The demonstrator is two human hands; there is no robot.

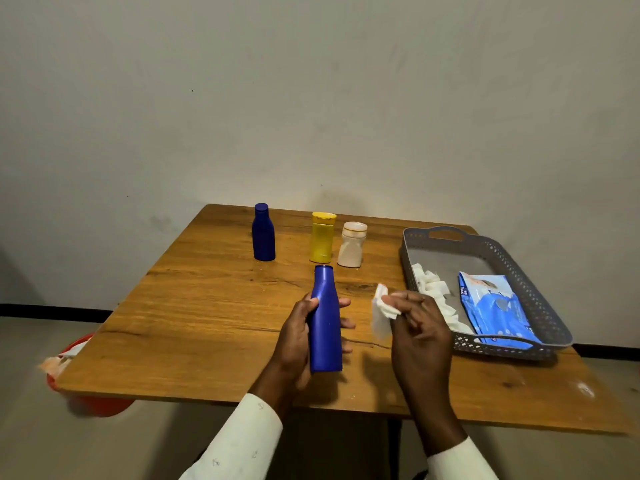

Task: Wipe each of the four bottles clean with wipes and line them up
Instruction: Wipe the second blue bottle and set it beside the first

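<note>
A: What is gripped by the left hand?
B: A tall blue bottle is clasped around its body, held above the wooden desk with its cap end tilted away toward the wall.

A: And the right hand?
B: A folded white wipe is pinched between thumb and fingers, just right of the held bottle and apart from it.

A: Where are the other bottles placed?
B: Beyond the held bottle, three are stood upright: a smaller blue bottle to the far left, a yellow bottle straight behind, and a white bottle just beside the yellow one on its right.

A: What is seen to the right of the held bottle?
B: A grey perforated tray is set on the desk. Crumpled white wipes are heaped in it, with a blue wipes pack laid beside them.

A: And to the left?
B: A red basin is partly hidden below the desk edge.
</note>
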